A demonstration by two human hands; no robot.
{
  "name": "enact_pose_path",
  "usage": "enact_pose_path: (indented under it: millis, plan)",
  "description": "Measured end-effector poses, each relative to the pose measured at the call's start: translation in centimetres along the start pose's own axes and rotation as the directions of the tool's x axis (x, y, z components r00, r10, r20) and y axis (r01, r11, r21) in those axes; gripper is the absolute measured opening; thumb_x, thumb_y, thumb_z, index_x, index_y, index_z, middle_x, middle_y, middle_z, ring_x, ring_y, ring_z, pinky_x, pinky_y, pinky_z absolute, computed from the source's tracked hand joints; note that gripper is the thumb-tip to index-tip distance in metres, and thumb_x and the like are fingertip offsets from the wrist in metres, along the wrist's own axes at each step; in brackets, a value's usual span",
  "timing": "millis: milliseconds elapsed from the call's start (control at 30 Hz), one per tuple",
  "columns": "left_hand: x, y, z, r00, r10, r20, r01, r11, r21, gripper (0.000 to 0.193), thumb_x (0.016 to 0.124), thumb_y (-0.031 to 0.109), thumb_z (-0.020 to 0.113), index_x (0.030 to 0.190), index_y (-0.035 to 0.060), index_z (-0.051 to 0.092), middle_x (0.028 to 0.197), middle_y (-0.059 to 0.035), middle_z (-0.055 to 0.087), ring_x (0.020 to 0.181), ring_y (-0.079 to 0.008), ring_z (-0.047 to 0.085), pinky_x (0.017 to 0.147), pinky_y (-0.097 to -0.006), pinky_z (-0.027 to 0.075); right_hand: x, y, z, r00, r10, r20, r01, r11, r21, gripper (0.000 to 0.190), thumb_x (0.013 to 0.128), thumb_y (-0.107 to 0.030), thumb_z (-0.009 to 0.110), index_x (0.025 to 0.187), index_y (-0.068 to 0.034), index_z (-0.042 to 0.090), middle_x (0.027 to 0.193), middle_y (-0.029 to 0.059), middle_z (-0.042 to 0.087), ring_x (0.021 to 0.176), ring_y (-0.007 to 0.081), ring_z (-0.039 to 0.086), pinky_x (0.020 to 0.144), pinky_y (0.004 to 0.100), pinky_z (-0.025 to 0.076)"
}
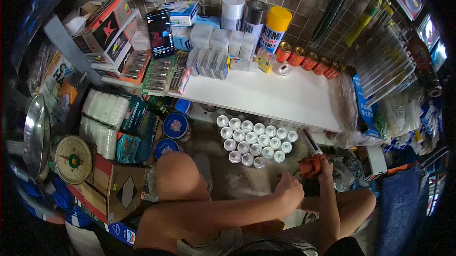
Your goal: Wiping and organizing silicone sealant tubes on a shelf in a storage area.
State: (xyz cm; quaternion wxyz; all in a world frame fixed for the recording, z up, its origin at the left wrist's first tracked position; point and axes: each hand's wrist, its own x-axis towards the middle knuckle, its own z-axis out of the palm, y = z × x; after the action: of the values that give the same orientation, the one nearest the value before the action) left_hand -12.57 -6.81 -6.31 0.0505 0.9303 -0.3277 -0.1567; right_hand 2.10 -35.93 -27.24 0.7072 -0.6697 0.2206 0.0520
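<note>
My left hand is low in front of me, just right of centre, its fingers bent; whether it holds anything small is hidden. To its right, my right hand is closed around a crumpled orange-red cloth. A long slim thing with a white part rises from the same hand, pointing up and left; its kind is unclear. Left of the hands, several round containers with shiny silver-white tops stand upright in staggered rows on the floor. Neither hand touches them.
Behind the rows is a white shelf board with small red cans, spray cans, packaged goods and a lit phone. At left are a dial scale, a cardboard box and blue-lidded tins. Clear bags lie at right.
</note>
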Motion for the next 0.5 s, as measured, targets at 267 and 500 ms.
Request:
enact_pose_path:
  millis: [267, 500]
  plan:
    - [0.2, -1.9, -3.6, 0.999, -0.038, -0.008, 0.037, 0.996, -0.086, 0.013, 0.086, 0.013, 0.063, 0.093, 0.0094, 0.074, 0.091, -0.0091, 0.072, 0.096, -0.0276, 0.069, 0.085, -0.0533, 0.049, -9.7, -12.6, 2.8, 0.951, -0.306, -0.040, 0.207, 0.728, -0.654, 0.026, 0.085, -0.016, 0.069, 0.075, 0.007, 0.067, 0.068, 0.0091, 0.065, 0.063, 0.0158, 0.061, 0.055, 0.0349, 0.047]
    - [2.6, -4.1, -2.2, 0.945, 0.018, -0.327, -0.063, 0.990, -0.125, 0.055, 0.082, 0.022, 0.074, 0.129, 0.0003, 0.054, 0.120, -0.0188, 0.062, 0.115, -0.0355, 0.061, 0.091, -0.0520, 0.052, -16.8, -23.7, 5.0, 0.885, -0.385, 0.262, 0.434, 0.478, -0.764, 0.019, 0.079, -0.008, 0.066, 0.090, 0.007, 0.069, 0.084, 0.0116, 0.072, 0.074, 0.0138, 0.065, 0.068, 0.0301, 0.053]
